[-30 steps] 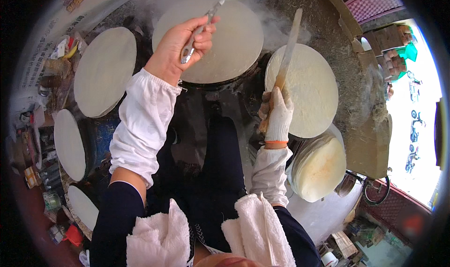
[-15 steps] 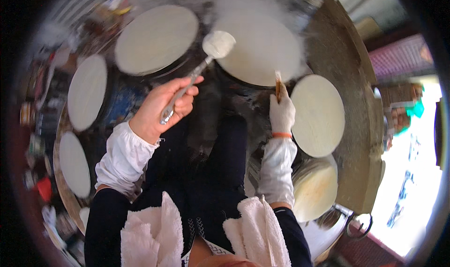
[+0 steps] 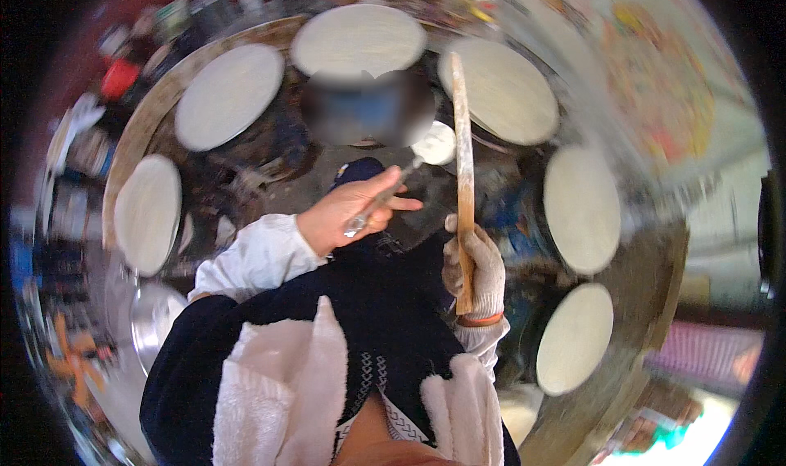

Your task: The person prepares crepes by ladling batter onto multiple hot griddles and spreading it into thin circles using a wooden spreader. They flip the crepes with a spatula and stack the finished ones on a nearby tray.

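My bare left hand (image 3: pixel 348 214) is wrapped around the handle of a ladle (image 3: pixel 434 144), whose bowl is coated with white batter. In a white glove, my right hand (image 3: pixel 479 270) grips a long flat wooden spatula (image 3: pixel 463 155). The spatula points away from me, and its upper part is smeared white. Its far end overlaps the edge of a round white crepe sheet (image 3: pixel 508 94) in the picture; whether they touch I cannot tell. More round white sheets curve around me, among them one straight ahead (image 3: pixel 359 42) and one at right (image 3: pixel 583 211).
A curved brown counter rim (image 3: pixel 131 167) runs outside the ring of round sheets. At left are a shiny metal basin (image 3: pixel 151 323) and an orange fan-shaped thing (image 3: pixel 75 360). A red object (image 3: pixel 121 79) stands beyond the rim. A blurred patch hides part of the area ahead.
My view has turned left, so the round sheets have swung clockwise across the picture. Both hands keep their tools. The spatula, mostly hidden before, now shows lengthwise, and the ladle has come nearer to it.
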A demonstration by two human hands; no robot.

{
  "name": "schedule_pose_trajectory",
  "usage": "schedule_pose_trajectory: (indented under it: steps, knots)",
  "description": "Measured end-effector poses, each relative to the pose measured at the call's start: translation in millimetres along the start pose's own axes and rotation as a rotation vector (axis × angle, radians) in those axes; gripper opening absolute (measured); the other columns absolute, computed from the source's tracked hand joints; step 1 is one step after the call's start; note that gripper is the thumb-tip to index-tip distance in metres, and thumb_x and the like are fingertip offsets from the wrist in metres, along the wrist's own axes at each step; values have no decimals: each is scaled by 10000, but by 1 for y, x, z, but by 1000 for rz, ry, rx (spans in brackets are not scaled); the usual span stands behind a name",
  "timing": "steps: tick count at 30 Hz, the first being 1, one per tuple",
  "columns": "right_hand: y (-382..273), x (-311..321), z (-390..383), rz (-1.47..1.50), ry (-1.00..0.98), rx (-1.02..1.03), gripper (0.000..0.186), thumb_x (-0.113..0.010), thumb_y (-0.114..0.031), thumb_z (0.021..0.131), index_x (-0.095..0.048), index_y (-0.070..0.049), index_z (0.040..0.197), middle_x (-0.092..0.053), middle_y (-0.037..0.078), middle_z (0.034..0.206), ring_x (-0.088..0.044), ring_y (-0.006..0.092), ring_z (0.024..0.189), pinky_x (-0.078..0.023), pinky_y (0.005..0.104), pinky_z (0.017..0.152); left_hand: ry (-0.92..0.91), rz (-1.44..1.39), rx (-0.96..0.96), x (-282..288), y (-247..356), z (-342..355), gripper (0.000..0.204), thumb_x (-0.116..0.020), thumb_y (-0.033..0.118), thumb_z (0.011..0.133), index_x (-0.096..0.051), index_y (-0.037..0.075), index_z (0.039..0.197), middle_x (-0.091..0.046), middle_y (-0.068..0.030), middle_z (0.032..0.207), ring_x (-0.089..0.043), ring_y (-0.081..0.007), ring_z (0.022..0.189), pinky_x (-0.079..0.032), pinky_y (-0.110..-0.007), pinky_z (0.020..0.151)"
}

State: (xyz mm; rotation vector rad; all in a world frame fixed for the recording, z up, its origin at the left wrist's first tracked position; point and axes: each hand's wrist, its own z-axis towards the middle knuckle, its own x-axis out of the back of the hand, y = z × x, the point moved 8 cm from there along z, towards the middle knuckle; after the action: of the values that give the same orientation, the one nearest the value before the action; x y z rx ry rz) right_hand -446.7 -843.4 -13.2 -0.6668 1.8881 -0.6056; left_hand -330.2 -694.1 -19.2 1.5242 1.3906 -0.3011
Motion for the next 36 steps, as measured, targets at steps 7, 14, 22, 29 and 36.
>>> schedule_pose_trajectory:
  steps: [7,14,22,29,36]
  knots:
    - [40,-85,-3,-163,-367,-562,255,-556,-257,1007,-576,-30,1120,-610,53,738,-524,101,436,-412,210,375,192,11,-335,-6,-5,-80,434,-552,462,1024,-657,46,1085,-667,-74,960,-467,-31,530,-384,-182,441]
    - [127,-173,5,-488,-631,-1031,298,-515,-322,1021,-634,-49,1023,-622,36,800,-598,109,664,-483,234,588,489,-147,-635,105,-14,-168,485,-590,365,1015,-545,-49,1265,-684,-114,922,-483,-71,493,-375,-209,443]
    - [174,-192,110,-764,-658,-745,438,-507,-441,1032,-675,-42,1102,-666,50,874,-625,172,653,-493,306,556,733,-517,-981,158,-30,-279,370,-535,190,1019,-500,-22,1320,-716,-123,906,-509,-73,473,-403,-191,421]
    - [213,-162,315,-668,-403,-512,351,-514,-402,1017,-624,-68,1029,-672,125,880,-644,252,746,-485,380,597,908,-605,-1181,153,-28,-354,410,-522,194,1030,-477,-54,1355,-680,-92,950,-456,-39,492,-398,-180,446]
    - [284,-201,403,-821,-333,-508,628,-351,-560,1033,-521,44,1011,-680,265,833,-647,322,604,-465,408,466,1054,-738,-1334,154,-51,-402,441,-484,164,1049,-426,-77,1414,-655,-103,954,-433,-35,473,-391,-175,428]
